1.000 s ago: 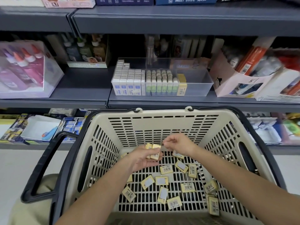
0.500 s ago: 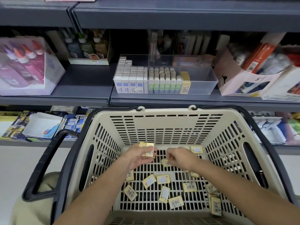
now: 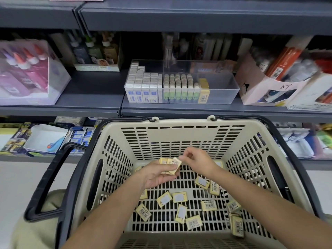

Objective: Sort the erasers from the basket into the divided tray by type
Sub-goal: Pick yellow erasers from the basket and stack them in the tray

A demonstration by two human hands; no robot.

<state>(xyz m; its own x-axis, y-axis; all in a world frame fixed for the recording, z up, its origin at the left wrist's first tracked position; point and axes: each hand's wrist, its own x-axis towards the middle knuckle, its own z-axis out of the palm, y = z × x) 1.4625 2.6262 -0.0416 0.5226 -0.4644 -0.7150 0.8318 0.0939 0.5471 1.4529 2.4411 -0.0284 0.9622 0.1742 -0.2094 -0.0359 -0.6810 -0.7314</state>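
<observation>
A beige slatted basket (image 3: 181, 139) with black handles fills the lower view. Several yellow wrapped erasers (image 3: 179, 197) lie scattered on its floor. My left hand (image 3: 158, 174) grips a small stack of yellow erasers (image 3: 168, 165) above the basket floor. My right hand (image 3: 196, 159) pinches one more yellow eraser at the stack's upper right corner. On the shelf behind stands a clear divided tray (image 3: 224, 95) holding rows of white and blue erasers (image 3: 143, 85), green-labelled erasers (image 3: 179, 87) and a short row of yellow ones (image 3: 203, 90); its right part is bare.
Grey shelf boards (image 3: 89, 97) run above and behind the basket. A box of glue bottles (image 3: 27, 72) stands at the left, a pink cardboard display box (image 3: 265, 87) at the right. Lower shelves hold stationery packs and a white tray (image 3: 45, 139).
My right hand picked an eraser off the basket floor and rose to the stack in my left hand. Fewer loose erasers lie near the basket's middle.
</observation>
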